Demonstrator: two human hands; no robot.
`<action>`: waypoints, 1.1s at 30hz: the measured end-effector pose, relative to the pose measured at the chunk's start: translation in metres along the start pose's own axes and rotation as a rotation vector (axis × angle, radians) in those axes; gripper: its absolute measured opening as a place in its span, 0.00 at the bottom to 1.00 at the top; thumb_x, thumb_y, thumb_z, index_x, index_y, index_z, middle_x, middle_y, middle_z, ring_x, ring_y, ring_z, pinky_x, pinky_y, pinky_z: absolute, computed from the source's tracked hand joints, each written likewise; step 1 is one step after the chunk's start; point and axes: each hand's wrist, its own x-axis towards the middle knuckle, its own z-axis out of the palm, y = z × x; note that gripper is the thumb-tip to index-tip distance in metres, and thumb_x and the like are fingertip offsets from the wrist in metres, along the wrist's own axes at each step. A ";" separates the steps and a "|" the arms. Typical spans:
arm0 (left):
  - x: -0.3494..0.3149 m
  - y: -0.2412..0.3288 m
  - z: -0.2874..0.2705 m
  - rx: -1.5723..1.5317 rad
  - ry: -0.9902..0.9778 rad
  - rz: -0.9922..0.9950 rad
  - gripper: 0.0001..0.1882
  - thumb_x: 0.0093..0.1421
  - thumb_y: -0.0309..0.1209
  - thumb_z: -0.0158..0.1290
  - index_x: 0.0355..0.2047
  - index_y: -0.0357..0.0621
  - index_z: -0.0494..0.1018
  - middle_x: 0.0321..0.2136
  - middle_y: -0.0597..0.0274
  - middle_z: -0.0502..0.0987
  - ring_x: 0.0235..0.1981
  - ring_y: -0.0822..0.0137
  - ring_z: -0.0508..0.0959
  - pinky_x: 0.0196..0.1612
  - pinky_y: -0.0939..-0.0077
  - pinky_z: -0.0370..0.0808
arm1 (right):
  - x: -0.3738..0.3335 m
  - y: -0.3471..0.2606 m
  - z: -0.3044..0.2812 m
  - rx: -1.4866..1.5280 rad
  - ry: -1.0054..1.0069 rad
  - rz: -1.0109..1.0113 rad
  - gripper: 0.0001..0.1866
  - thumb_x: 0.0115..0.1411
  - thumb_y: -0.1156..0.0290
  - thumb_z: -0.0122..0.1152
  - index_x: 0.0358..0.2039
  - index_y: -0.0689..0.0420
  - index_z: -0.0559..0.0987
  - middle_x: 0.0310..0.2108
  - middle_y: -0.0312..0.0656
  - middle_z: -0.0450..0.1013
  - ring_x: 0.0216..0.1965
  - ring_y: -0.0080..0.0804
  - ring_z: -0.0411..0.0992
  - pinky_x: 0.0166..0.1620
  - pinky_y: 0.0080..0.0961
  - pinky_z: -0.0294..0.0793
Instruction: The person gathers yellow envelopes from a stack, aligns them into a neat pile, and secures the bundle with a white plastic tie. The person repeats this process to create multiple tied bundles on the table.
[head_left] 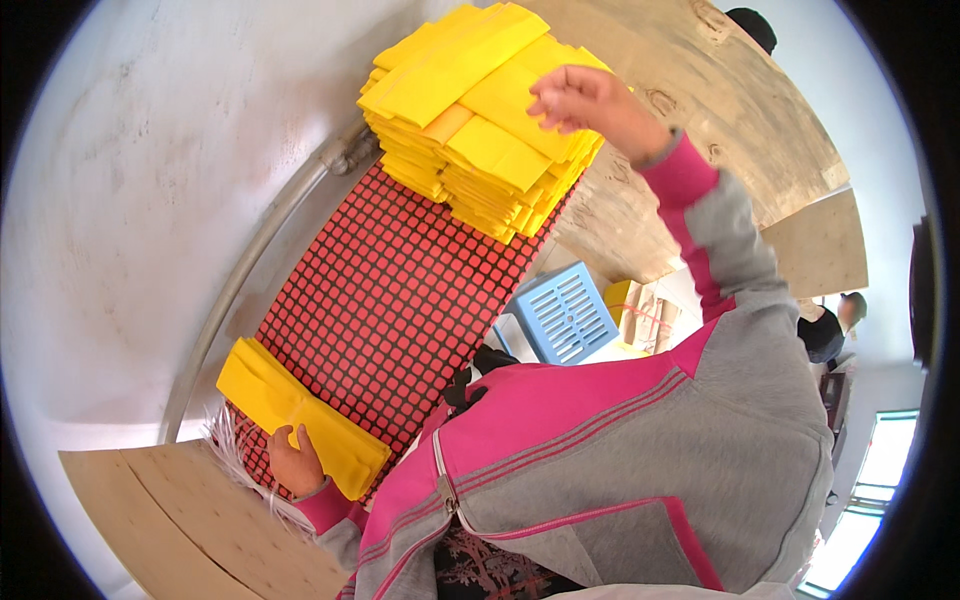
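Item: yellow folded paper pieces, two lots, both lying on a red-and-black gridded surface (390, 290).

Lot one: large stack of yellow folded pieces (480, 120), many layers deep, piled unevenly at the far end of the gridded surface, upper middle of the view. The top pieces lie askew to the layers beneath. The right hand (585, 100) rests at the stack's upper right edge, fingers bent down onto the topmost sheets, touching them; whether a sheet is pinched between the fingers cannot be told.

Lot two: small bundle of yellow folded pieces (300, 415), a few layers only, at the near end of the gridded surface, lower left. The left hand (295, 462) lies against the bundle's near edge, fingers curled onto it, pressing or loosely gripping; the thumb side is hidden.

Wearer: grey and pink zipped jacket (620, 440), pink cuffs at both wrists.

Surroundings: a pale metal pipe (260, 250) runs along the left side of the gridded surface, against a whitish wall (140, 170). A plywood board (170, 520) sits lower left, with white bristly strands (235, 455) just beside the left hand. A blue slotted plastic crate (565, 315) stands right of the gridded surface. Further plywood panels (720, 110) lie upper right. Another person (830, 325) is partly visible at the far right.
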 end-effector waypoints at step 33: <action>0.347 0.357 0.073 -1.184 -0.688 0.084 0.15 0.60 0.33 0.57 0.45 0.37 0.75 0.33 0.70 0.78 0.27 0.81 0.74 0.30 0.88 0.69 | 0.198 0.097 -0.047 0.684 0.318 0.488 0.23 0.61 0.68 0.62 0.52 0.65 0.67 0.46 0.47 0.73 0.48 0.36 0.74 0.50 0.28 0.78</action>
